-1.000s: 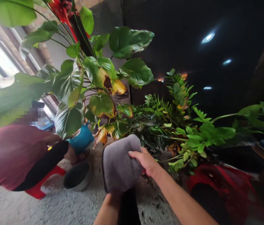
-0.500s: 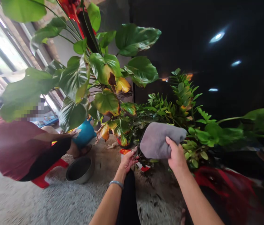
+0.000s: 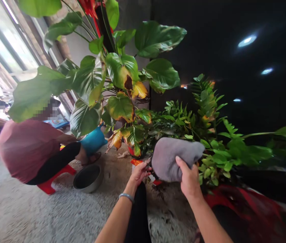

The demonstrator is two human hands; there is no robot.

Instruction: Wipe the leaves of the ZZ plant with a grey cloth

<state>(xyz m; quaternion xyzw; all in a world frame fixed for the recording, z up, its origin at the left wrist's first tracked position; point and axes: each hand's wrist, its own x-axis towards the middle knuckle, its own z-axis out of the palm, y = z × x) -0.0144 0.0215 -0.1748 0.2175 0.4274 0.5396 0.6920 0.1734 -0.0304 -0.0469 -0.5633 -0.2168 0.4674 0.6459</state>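
Observation:
My right hand (image 3: 189, 177) grips a folded grey cloth (image 3: 169, 158) by its near edge, thumb on top. The cloth hangs in front of low dark-green foliage. Just left of it, my left hand (image 3: 140, 172) has its fingers curled together beside dark leaves; whatever they hold, if anything, is too small to make out. A grey bangle (image 3: 127, 197) circles my left wrist. Behind that hand is a red and gold patterned piece (image 3: 136, 162). A large-leaved plant (image 3: 120, 108) with yellowed, browned lower leaves rises above both hands.
To the left, another person in a pink shirt (image 3: 28, 148) sits on a red stool (image 3: 56, 179) near a blue container (image 3: 93, 140). A grey basin (image 3: 88, 179) stands on the concrete floor. At right are leafy plants (image 3: 234, 145), red translucent material (image 3: 249, 206) and a dark glossy wall.
The view has turned slightly left, so the surroundings sit farther right. My right hand and the cloth have lowered a little. My left hand stays nearly where it was.

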